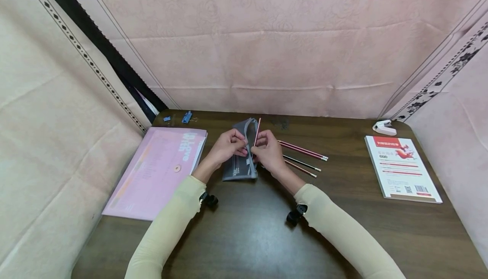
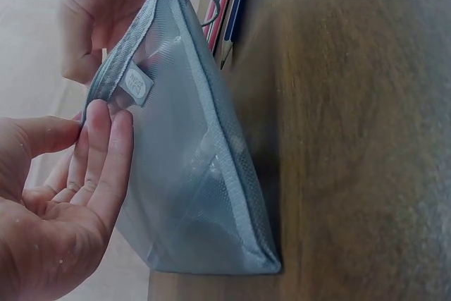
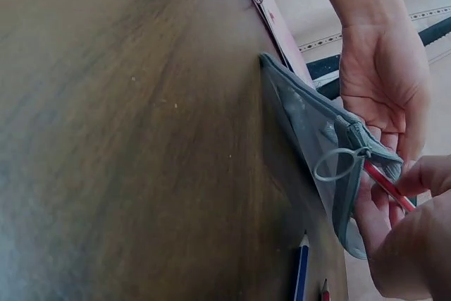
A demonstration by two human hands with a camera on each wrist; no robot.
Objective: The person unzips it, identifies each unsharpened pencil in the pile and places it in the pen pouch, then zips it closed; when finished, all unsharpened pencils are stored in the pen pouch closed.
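Observation:
A grey mesh pencil pouch (image 1: 235, 169) with its zip open stands raised off the table between both hands. On its left side, my left hand (image 1: 230, 146) pinches the zip edge between thumb and fingers, close to a small white label (image 2: 135, 84). My right hand (image 1: 271, 152) holds a red pencil (image 3: 386, 185) at the opposite edge of the mouth; the pencil's lower part is hidden by the pouch and fingers. A loop pull (image 3: 337, 165) hangs from the zip end. Just right of the hands lie several pencils (image 1: 305, 149), red and dark, with their white ends pointing right.
A pink folder (image 1: 160, 168) with a round button lies at the left. Behind it sit two blue binder clips (image 1: 187, 117). Toward the right are a white book (image 1: 404, 168) with a red band and a white stapler (image 1: 384, 127). Pink cloth (image 1: 267, 58) hangs behind the table.

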